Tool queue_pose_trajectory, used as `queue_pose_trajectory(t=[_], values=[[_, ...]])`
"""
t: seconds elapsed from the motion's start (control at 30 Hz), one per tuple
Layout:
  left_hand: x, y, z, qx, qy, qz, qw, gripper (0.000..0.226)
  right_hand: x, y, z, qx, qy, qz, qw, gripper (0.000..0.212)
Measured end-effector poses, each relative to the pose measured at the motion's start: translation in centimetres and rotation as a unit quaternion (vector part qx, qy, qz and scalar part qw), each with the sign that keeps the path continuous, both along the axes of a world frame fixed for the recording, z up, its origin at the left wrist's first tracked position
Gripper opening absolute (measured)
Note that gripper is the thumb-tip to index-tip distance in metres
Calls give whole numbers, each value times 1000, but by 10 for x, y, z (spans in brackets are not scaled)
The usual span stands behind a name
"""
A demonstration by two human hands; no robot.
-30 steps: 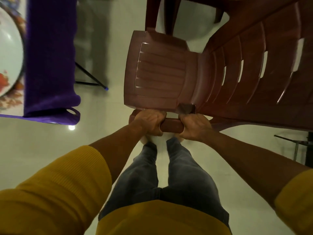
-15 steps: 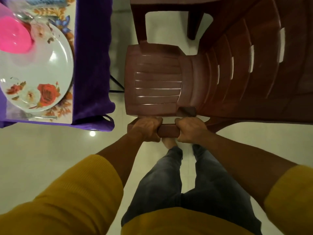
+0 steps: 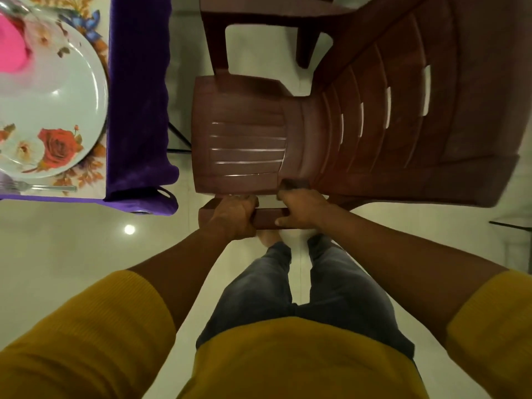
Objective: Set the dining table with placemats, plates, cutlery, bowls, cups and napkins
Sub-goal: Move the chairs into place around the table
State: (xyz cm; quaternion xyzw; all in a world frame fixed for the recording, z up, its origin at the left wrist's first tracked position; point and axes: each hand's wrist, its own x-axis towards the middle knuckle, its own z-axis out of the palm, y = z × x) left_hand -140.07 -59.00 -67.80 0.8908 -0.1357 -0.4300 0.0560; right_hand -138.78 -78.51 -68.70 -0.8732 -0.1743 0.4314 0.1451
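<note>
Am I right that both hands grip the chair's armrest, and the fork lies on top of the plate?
Not quite. Both the left hand and right hand do grip the chair by its armrest, but the head view shows the fork lying on the placemat beside the plate, at its near edge, not on top of it.
</note>
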Motion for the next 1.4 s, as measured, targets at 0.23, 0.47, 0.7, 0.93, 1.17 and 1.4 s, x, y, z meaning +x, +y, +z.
queue_pose_trajectory(t=[0.23, 0.47, 0.7, 0.93, 1.17, 1.4], values=[[14, -48, 64, -143, -65, 149, 976, 59, 26, -37, 83, 52, -146, -87, 984, 35], [17, -137, 135, -255, -123, 260, 923, 37, 27, -123, 151, 69, -305, -192, 930, 13], [4, -269, 176, -370, -82, 405, 832, 36, 33, -241, 214, 128, -367, -159, 907, 13], [19, -360, 191, -364, -162, 418, 816, 45, 70, -325, 224, 152, -391, -89, 903, 15], [59, -390, 190, -339, -215, 406, 821, 51, 116, -343, 216, 145, -392, 47, 907, 21], [89, -395, 161, -347, -236, 510, 751, 24, 189, -326, 198, 149, -401, 115, 896, 28]])
